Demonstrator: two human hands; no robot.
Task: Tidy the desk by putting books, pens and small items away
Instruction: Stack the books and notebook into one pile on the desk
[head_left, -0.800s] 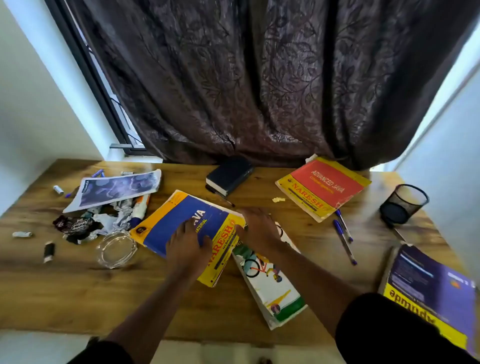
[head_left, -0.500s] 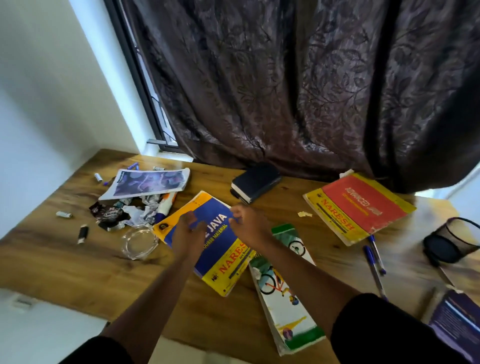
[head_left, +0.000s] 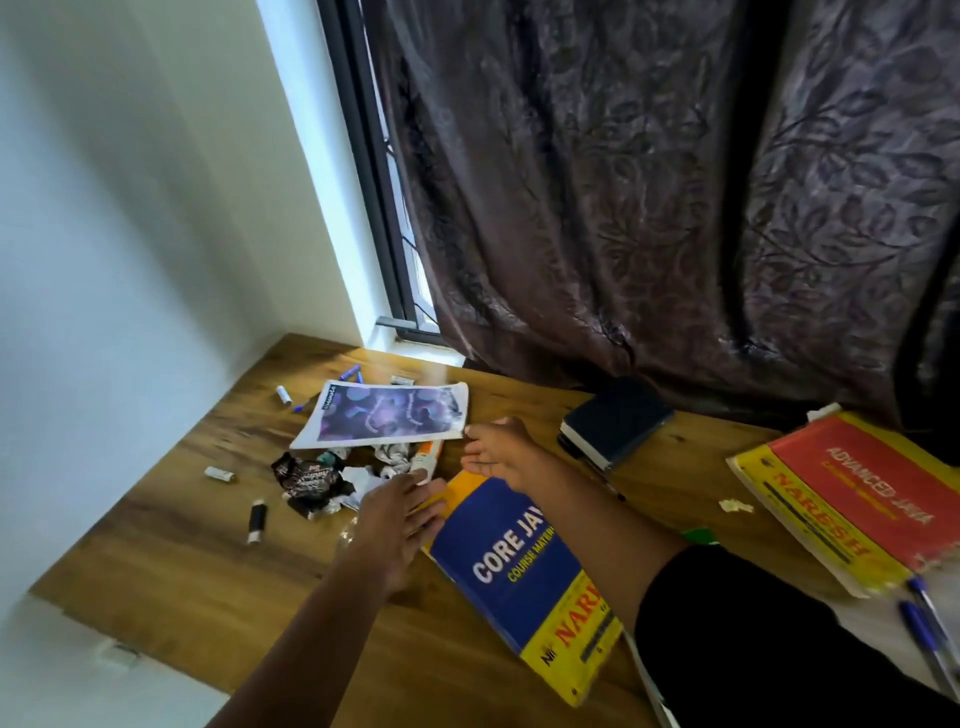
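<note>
A blue and yellow Core Java book (head_left: 524, 571) lies on the wooden desk (head_left: 182, 561). My left hand (head_left: 395, 525) reaches over the book's left edge with straight fingers, fingertips near a white and orange marker (head_left: 427, 456). My right hand (head_left: 498, 449) hovers open above the book's top corner, beside a purple printed sheet (head_left: 387, 414). Crumpled wrappers and paper scraps (head_left: 317, 480) lie under that sheet. A red and yellow Advanced Java book (head_left: 852, 499) sits at the right. A small black book (head_left: 615, 420) lies by the curtain.
Small caps and a black cylinder (head_left: 256, 519) are scattered on the left of the desk. Blue pens (head_left: 930, 629) lie at the right edge. A dark curtain (head_left: 675, 182) hangs behind, with a white wall on the left. A glass dish is mostly hidden under my left hand.
The view has swung left. Both hands have left the Core Java book's cover and moved up and left toward the litter pile and the purple sheet.
</note>
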